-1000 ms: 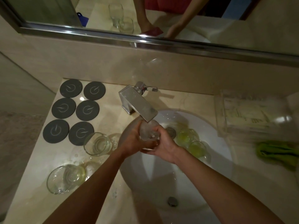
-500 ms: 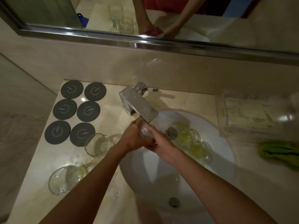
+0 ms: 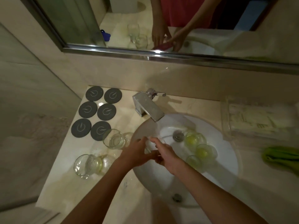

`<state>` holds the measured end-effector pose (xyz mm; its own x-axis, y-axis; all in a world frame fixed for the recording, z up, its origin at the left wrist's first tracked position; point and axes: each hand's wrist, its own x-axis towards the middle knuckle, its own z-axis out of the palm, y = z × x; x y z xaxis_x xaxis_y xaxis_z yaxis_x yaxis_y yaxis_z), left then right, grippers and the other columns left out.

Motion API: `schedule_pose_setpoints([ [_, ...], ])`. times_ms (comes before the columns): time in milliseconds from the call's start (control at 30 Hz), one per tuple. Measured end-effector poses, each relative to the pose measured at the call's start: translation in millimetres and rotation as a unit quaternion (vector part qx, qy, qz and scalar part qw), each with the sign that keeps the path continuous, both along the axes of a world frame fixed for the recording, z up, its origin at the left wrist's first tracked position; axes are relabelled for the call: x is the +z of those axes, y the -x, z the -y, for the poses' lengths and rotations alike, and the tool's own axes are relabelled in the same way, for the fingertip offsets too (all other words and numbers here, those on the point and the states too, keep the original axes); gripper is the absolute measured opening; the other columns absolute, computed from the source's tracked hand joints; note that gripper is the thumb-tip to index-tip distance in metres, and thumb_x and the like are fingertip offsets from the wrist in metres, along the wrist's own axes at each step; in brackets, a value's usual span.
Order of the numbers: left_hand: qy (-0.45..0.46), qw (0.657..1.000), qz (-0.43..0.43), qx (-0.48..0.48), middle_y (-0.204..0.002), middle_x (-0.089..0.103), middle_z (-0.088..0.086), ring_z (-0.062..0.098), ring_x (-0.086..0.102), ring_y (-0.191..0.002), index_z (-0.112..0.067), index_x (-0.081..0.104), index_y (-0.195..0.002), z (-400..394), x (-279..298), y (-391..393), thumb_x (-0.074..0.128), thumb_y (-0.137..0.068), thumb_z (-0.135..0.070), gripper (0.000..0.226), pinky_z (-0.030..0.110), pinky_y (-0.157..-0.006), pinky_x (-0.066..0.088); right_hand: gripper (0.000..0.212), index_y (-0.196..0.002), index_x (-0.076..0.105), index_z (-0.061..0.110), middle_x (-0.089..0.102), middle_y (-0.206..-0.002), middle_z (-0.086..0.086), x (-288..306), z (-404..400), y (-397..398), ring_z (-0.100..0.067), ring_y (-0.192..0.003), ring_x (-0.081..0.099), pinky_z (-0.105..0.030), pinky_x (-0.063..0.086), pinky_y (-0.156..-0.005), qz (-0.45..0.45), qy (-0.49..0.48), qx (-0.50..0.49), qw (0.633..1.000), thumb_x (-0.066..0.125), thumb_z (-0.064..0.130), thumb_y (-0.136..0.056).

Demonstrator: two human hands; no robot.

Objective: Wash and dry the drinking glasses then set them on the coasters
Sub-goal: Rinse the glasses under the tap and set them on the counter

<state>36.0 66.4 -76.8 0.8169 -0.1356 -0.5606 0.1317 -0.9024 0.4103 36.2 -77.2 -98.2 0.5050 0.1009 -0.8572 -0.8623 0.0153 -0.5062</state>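
Over the white basin (image 3: 226, 152), my left hand (image 3: 139, 153) and my right hand (image 3: 166, 154) hold one clear drinking glass (image 3: 151, 145) between them, a little below the chrome tap (image 3: 148, 107). The glass is mostly hidden by my fingers. Three more glasses (image 3: 200, 151) lie in the basin to the right, near the drain. Two clear glasses stand on the counter left of the basin, one (image 3: 114, 139) beside the coasters and one (image 3: 88, 164) nearer me. Several round dark grey coasters (image 3: 97, 113) lie in two columns at the back left, all bare.
A green cloth (image 3: 281, 156) lies on the counter at the far right. Behind it stands a clear plastic tray (image 3: 258, 120) with packets. A mirror (image 3: 161, 21) runs along the wall above the counter. Water drops wet the counter around the two glasses.
My hands have come down and away from the tap spout with the glass, now lower over the basin. The camera view has shifted slightly upward.
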Motion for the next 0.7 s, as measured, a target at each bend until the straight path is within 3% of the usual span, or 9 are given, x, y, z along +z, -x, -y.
schedule_pose_setpoints([
  [100, 0.008, 0.999, 0.038, 0.007, -0.125, 0.057, 0.000, 0.015, 0.056, -0.105, -0.024, 0.052, -0.128, -13.9, 12.9, 26.3, 0.071, -0.081, -0.057, 0.061, 0.035, -0.088, 0.053, 0.066, -0.109, 0.049, 0.026, 0.067, -0.104, 0.001, 17.8, 1.8, 14.4, -0.014, -0.092, 0.064, -0.028, 0.052, -0.070, 0.166, 0.145, 0.147, 0.964, 0.083, 0.061, -0.065],
  [200, -0.017, 0.999, 0.038, 0.017, -0.111, 0.057, -0.003, 0.013, 0.054, -0.094, -0.024, 0.057, -0.121, -30.0, 22.1, 44.8, 0.073, -0.083, -0.050, 0.049, 0.030, -0.081, 0.050, 0.073, -0.117, 0.046, 0.026, 0.063, -0.113, 0.004, 27.2, -0.9, 21.6, -0.016, -0.099, 0.063, -0.024, 0.047, -0.067, 0.261, 0.169, 0.256, 0.915, 0.089, 0.048, -0.063],
  [300, -0.056, 0.997, 0.044, 0.038, -0.104, 0.062, -0.004, 0.012, 0.057, -0.093, -0.024, 0.060, -0.118, -45.8, 31.7, 68.5, 0.070, -0.088, -0.042, 0.036, 0.030, -0.079, 0.050, 0.081, -0.124, 0.045, 0.033, 0.060, -0.123, 0.003, 34.9, -12.9, 31.1, -0.019, -0.111, 0.061, -0.037, 0.057, -0.085, 0.328, 0.183, 0.328, 0.867, 0.091, 0.046, -0.060],
  [400, -0.089, 0.994, 0.050, 0.050, -0.110, 0.065, 0.000, 0.019, 0.059, -0.107, -0.022, 0.059, -0.119, -58.8, 35.1, 85.1, 0.062, -0.094, -0.039, 0.031, 0.033, -0.084, 0.050, 0.082, -0.133, 0.043, 0.033, 0.049, -0.128, 0.001, 42.0, -26.1, 43.4, -0.021, -0.116, 0.054, -0.039, 0.052, -0.094, 0.356, 0.211, 0.376, 0.830, 0.090, 0.041, -0.066],
  [500, -0.117, 0.989, 0.070, 0.053, -0.113, 0.064, 0.003, 0.021, 0.060, -0.107, -0.018, 0.062, -0.114, -69.6, 38.4, 93.4, 0.053, -0.098, -0.037, 0.026, 0.031, -0.081, 0.048, 0.081, -0.135, 0.041, 0.031, 0.045, -0.125, 0.001, 40.7, -42.4, 53.0, -0.023, -0.117, 0.051, -0.035, 0.050, -0.090, 0.380, 0.224, 0.395, 0.805, 0.087, 0.038, -0.070],
  [700, -0.142, 0.984, 0.059, 0.085, -0.109, 0.065, 0.008, 0.027, 0.064, -0.101, -0.013, 0.063, -0.105, -100.0, 34.9, 107.7, 0.051, -0.096, -0.032, 0.025, 0.034, -0.078, 0.053, 0.086, -0.143, 0.037, 0.027, 0.045, -0.136, -0.001, 28.8, -85.4, 65.0, -0.025, -0.127, 0.047, -0.039, 0.049, -0.099, 0.377, 0.259, 0.398, 0.795, 0.085, 0.034, -0.073],
])
